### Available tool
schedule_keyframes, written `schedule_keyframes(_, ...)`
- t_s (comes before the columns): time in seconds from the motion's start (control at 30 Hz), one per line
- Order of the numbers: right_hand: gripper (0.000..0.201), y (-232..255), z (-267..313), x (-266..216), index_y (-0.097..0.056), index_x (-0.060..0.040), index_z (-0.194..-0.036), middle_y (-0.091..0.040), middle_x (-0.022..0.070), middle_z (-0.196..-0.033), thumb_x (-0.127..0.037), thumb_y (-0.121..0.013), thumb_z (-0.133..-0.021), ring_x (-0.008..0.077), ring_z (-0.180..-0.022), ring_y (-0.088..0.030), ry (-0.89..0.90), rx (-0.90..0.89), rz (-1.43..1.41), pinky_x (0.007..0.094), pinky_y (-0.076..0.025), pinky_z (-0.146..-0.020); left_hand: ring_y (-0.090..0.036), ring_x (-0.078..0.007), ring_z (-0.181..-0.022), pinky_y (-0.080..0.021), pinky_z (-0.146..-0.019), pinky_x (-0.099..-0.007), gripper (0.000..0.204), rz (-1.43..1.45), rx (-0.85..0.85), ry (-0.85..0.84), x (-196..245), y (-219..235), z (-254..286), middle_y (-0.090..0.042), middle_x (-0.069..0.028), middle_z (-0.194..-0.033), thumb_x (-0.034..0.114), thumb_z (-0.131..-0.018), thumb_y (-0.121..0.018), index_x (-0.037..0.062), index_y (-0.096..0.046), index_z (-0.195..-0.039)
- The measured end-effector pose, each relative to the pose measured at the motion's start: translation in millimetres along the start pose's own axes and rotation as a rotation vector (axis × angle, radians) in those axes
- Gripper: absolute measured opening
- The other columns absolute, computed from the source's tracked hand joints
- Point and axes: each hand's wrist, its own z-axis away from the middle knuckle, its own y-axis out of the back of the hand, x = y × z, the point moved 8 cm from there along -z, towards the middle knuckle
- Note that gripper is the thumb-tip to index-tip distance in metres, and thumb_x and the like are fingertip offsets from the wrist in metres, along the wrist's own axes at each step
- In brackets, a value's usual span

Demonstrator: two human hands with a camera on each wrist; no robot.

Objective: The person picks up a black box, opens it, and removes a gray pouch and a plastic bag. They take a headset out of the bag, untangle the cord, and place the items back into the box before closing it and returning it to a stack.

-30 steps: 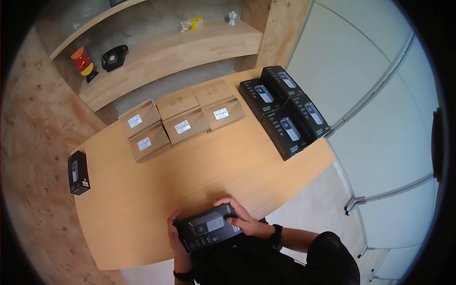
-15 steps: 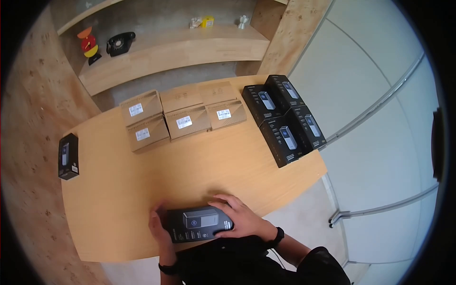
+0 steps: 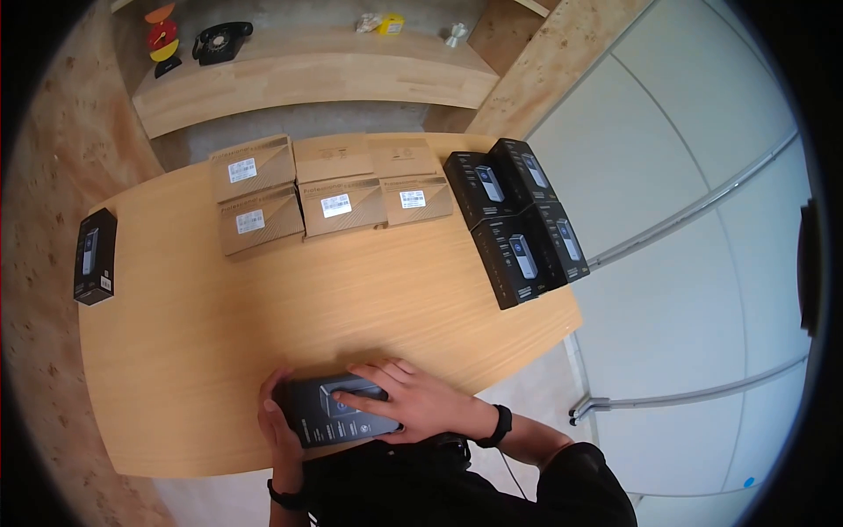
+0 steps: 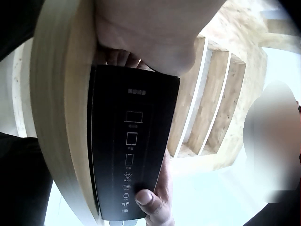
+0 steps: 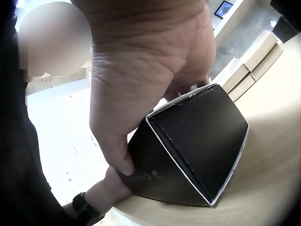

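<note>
Near the front edge of the table (image 3: 193,386) lies a black box (image 3: 309,413), a picture of a grey device on its upper face. My left hand (image 3: 277,426) holds its left end; in the left wrist view the fingers pass behind that end. My right hand (image 3: 421,404) spans the right part from above, covering some of the picture. In the right wrist view, its thumb is on one long side and the other fingers reach over to the opposite side, with the closed end flap of the box (image 5: 202,136) facing the camera.
Several brown cardboard boxes (image 3: 338,206) with white labels stand in rows at the back. Several similar black boxes (image 3: 505,255) are grouped at the back right, and one black box (image 3: 95,255) stands at the left edge. Behind is a shelf (image 3: 316,83) with a black telephone (image 3: 221,42).
The black box has come down from a tilted pose to lie flatter on the table, further left in view. My right hand has slid from its right end over its top. The head view has shifted.
</note>
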Motion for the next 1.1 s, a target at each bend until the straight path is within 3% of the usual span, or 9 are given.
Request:
schedule_keyframes(0.13,0.095,16.1,0.2,6.8,-0.047,-0.0208,-0.158,-0.051,0.0217,-0.147,-0.037,-0.085,-0.072,0.039,-0.127,-0.056,0.019,-0.031,0.025,0.0473,-0.044,-0.108,-0.055,-0.0304,-0.136,-0.036,-0.122,-0.0431,0.067,0.224,0.054,-0.019,-21.1,5.3,3.9,-0.061,-0.0209,-0.139,0.051,-0.114,-0.034,-0.0069,-0.054,-0.141)
schedule_keyframes(0.23,0.09,64.3,22.5,34.2,-0.055,-0.0192,-0.153,-0.055,0.0219,-0.144,-0.036,-0.086,-0.07,0.041,-0.124,-0.06,-0.055,0.079,0.093,0.0475,-0.049,-0.105,-0.055,-0.0316,-0.138,-0.036,-0.123,-0.0443,0.066,0.12,-0.03,-0.043,-3.5,0.9,1.6,-0.059,-0.0224,-0.141,0.049,-0.114,-0.034,-0.0076,-0.053,-0.142)
schedule_keyframes(0.3,0.084,113.2,42.3,58.5,-0.062,-0.0146,-0.145,-0.059,0.0234,-0.141,-0.033,-0.087,-0.068,0.0433,-0.121,-0.063,-0.183,0.177,0.096,0.0479,-0.053,-0.102,-0.058,-0.0327,-0.133,-0.04,-0.118,-0.0443,0.061,-0.029,-0.045,-0.06,-4.2,2.2,0.5,-0.064,-0.0211,-0.136,0.044,-0.115,-0.032,-0.0061,-0.058,-0.138)
schedule_keyframes(0.43,0.078,192.9,85.0,125.5,-0.061,-0.0022,-0.142,-0.066,0.0194,-0.133,-0.024,-0.088,-0.073,0.0307,-0.119,-0.066,-0.568,0.507,0.044,0.0394,-0.052,-0.101,-0.061,-0.0332,-0.129,-0.041,-0.114,-0.0435,0.054,-0.119,-0.076,-0.11,20.3,-5.3,-6.4,-0.068,-0.0201,-0.13,0.037,-0.114,-0.033,-0.0035,-0.063,-0.133)
schedule_keyframes(0.5,0.071,212.2,99.4,172.6,-0.06,0.0,-0.142,-0.07,0.015,-0.125,-0.025,-0.086,-0.081,0.023,-0.114,-0.065,-0.736,0.703,-0.112,0.0365,-0.051,-0.1,-0.061,-0.0326,-0.128,-0.042,-0.113,-0.0427,0.05,-0.113,-0.088,-0.111,25.0,-7.3,-6.1,-0.068,-0.0198,-0.13,0.033,-0.113,-0.035,-0.0031,-0.064,-0.132)
schedule_keyframes(0.6,0.071,236.6,104.2,241.8,-0.06,-0.0014,-0.142,-0.072,0.0176,-0.118,-0.034,-0.086,-0.084,0.0229,-0.109,-0.068,-0.854,0.829,-0.065,0.0362,-0.053,-0.096,-0.063,-0.031,-0.125,-0.043,-0.112,-0.0411,0.045,-0.13,-0.088,-0.094,28.9,-3.0,-4.7,-0.069,-0.0194,-0.128,0.028,-0.112,-0.038,-0.0033,-0.064,-0.131)
schedule_keyframes(0.8,0.086,253.4,67.3,310.3,-0.062,-0.0057,-0.142,-0.072,0.0263,-0.123,-0.058,-0.082,-0.078,0.0391,-0.116,-0.069,-0.934,0.671,0.43,0.0438,-0.054,-0.1,-0.066,-0.0297,-0.12,-0.046,-0.107,-0.0376,0.04,-0.108,-0.076,-0.074,31.0,-2.1,-4.5,-0.07,-0.0195,-0.123,0.023,-0.111,-0.042,-0.0032,-0.065,-0.129)
schedule_keyframes(0.9,0.086,250.2,63.4,329.6,-0.064,-0.0067,-0.141,-0.071,0.0266,-0.125,-0.064,-0.078,-0.077,0.0431,-0.119,-0.067,-1.001,0.634,0.471,0.0474,-0.053,-0.103,-0.067,-0.0297,-0.118,-0.047,-0.105,-0.037,0.039,-0.103,-0.085,-0.08,29.3,-1.1,-4.0,-0.07,-0.02,-0.122,0.023,-0.111,-0.043,-0.0036,-0.065,-0.128)
schedule_keyframes(1.1,0.084,244.1,60.2,337.2,-0.066,-0.0099,-0.138,-0.071,0.0243,-0.127,-0.069,-0.075,-0.078,0.0407,-0.122,-0.066,-1.09,0.617,0.569,0.0475,-0.05,-0.106,-0.068,-0.0307,-0.115,-0.049,-0.103,-0.0377,0.038,-0.1,-0.103,-0.078,27.7,-6.0,-4.8,-0.071,-0.0205,-0.119,0.023,-0.111,-0.044,-0.0042,-0.065,-0.127)
